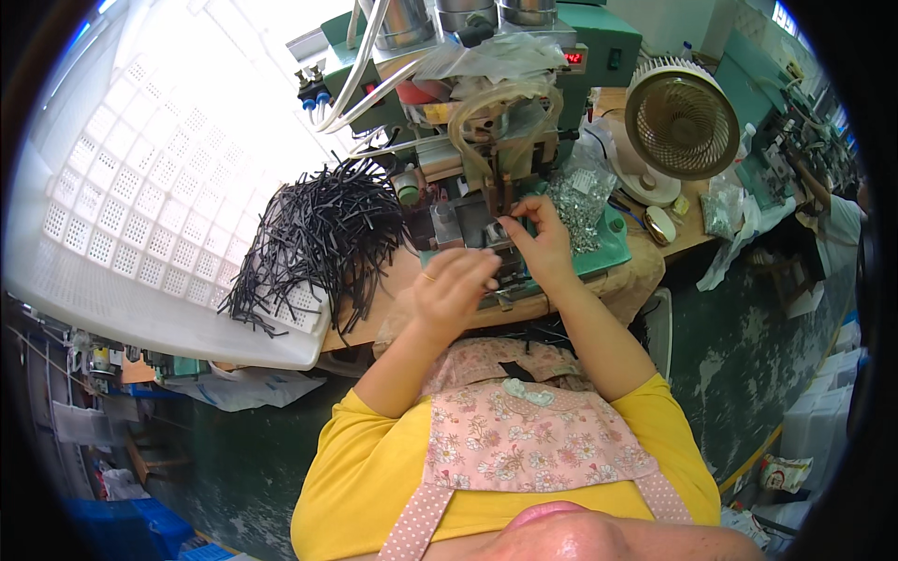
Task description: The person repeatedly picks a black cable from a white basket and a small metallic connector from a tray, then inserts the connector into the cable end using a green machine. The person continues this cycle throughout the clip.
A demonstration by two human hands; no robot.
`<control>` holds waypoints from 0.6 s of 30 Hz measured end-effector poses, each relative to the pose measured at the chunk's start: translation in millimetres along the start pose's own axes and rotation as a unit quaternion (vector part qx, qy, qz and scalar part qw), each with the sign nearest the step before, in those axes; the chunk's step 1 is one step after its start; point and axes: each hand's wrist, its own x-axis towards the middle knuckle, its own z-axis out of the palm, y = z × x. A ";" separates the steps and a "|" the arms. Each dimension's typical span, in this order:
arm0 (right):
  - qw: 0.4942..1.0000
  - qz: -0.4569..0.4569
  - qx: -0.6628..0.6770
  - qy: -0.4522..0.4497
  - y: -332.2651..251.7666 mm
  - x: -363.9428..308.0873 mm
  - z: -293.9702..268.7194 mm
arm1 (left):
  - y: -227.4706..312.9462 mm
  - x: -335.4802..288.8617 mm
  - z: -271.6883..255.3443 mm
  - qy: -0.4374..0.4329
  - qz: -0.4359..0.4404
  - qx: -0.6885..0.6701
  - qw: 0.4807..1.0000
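Note:
A green bench machine (499,150) with a small metal work area stands in front of me. My right hand (543,241) is at its right side, thumb and index finger close together beside the narrow upright tool (499,192). Whatever they may pinch is too small to make out. Lower and to the left, my left hand (451,288) hovers near the machine's front edge, fingers stretched toward the right, with nothing seen in it; a ring is on one finger. Left of the machine lies a big heap of thin black strips (323,234), partly on a white plastic basket (140,187).
Right of the tool sits a clear bag of small metal parts (582,201). Behind it are a round fan (681,120) and a small oval case (659,225) on the wooden bench (687,229). Pale hoses (360,75) hang at the machine's left. Another person's arm (812,182) shows far right.

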 end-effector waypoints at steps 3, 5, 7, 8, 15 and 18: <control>0.995 -0.049 -0.076 0.045 10.1 1.0 -18.0 | 8.2 2.8 23.8 -0.024 0.025 -0.035 0.999; 0.989 -0.058 -0.077 0.110 23.4 2.2 -39.7 | 4.1 2.6 34.9 -0.021 0.042 -0.026 0.999; 0.979 -0.035 -0.109 0.168 43.2 4.2 -69.5 | 1.0 -1.8 39.8 -0.012 0.056 -0.009 0.998; 0.971 -0.044 -0.148 0.184 55.0 3.8 -83.6 | 0.0 -3.7 42.1 -0.007 0.060 -0.006 0.998; 0.944 -0.073 -0.317 0.054 113.2 -18.8 -102.7 | -0.8 -7.9 42.3 0.005 0.062 -0.007 0.998; 0.926 -0.110 -0.359 0.047 116.9 -15.6 -91.7 | 1.4 -8.3 41.8 -0.004 0.051 -0.010 0.999</control>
